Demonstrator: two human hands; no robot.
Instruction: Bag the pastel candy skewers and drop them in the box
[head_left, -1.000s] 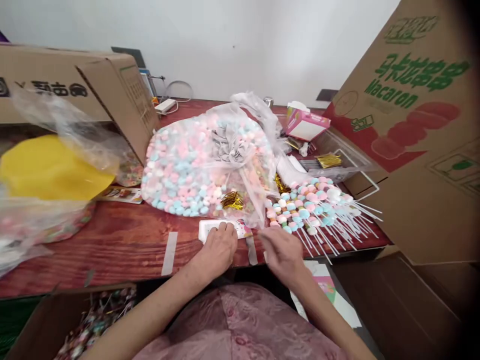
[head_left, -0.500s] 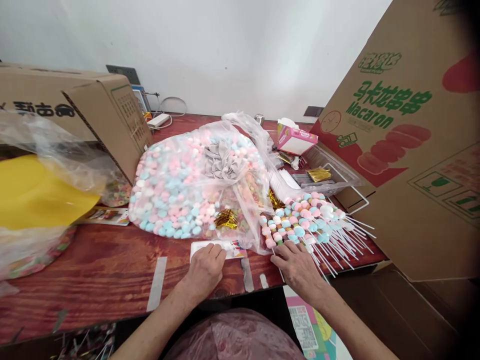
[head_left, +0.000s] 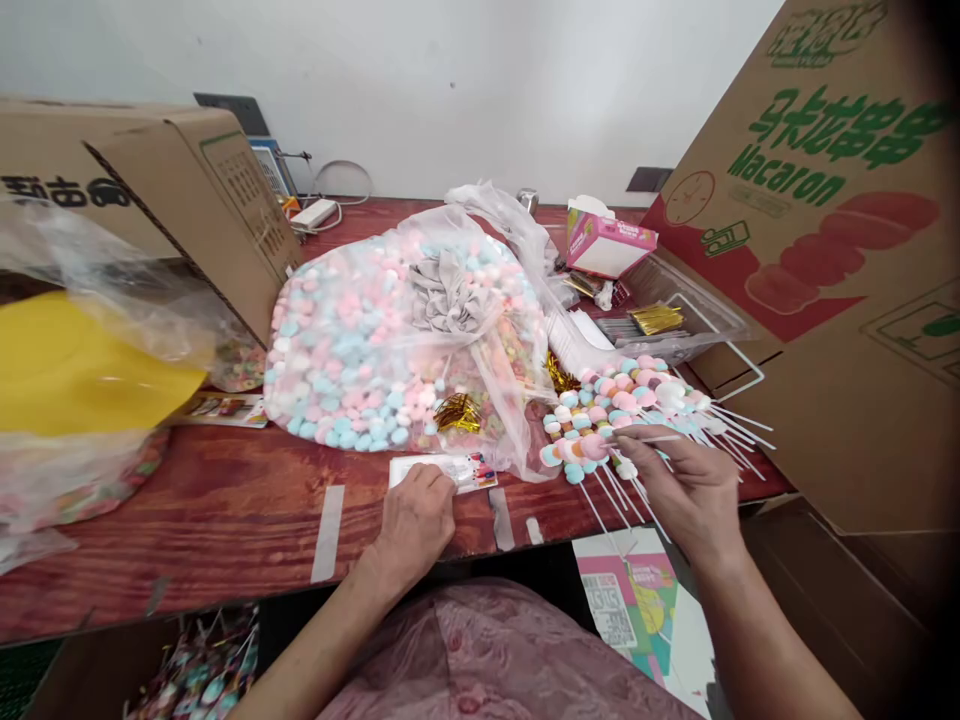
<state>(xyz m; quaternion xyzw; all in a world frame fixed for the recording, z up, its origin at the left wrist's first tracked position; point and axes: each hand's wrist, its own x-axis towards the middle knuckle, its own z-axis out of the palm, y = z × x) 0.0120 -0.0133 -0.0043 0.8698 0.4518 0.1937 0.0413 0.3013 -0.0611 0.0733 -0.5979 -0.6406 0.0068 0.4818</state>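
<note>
My right hand (head_left: 686, 485) is closed in a pinch on the white stick of a candy skewer (head_left: 579, 449). Its pink, orange and blue pieces point left, over a pile of similar skewers (head_left: 637, 385) with white sticks. My left hand (head_left: 420, 515) has its fingers curled together on the edge of a flat white printed packet (head_left: 469, 470) at the front of the table. Just behind that lies a large clear bag (head_left: 337, 350) of pink, blue and white candies. A bunch of gold twist ties (head_left: 458, 413) rests on the bag.
A tall Macaron carton (head_left: 825, 380) borders the right side, next to a clear plastic tray (head_left: 675, 345) and a pink box (head_left: 609, 240). At left stand another carton (head_left: 202, 200) and a yellow sheet or dish (head_left: 90, 370). The red table's edge (head_left: 480, 555) is close to my body.
My right hand has lifted a skewer from the pile's front and swung rightward, with its stick now in the fingers. My left hand stays on the packet. The view has shifted slightly.
</note>
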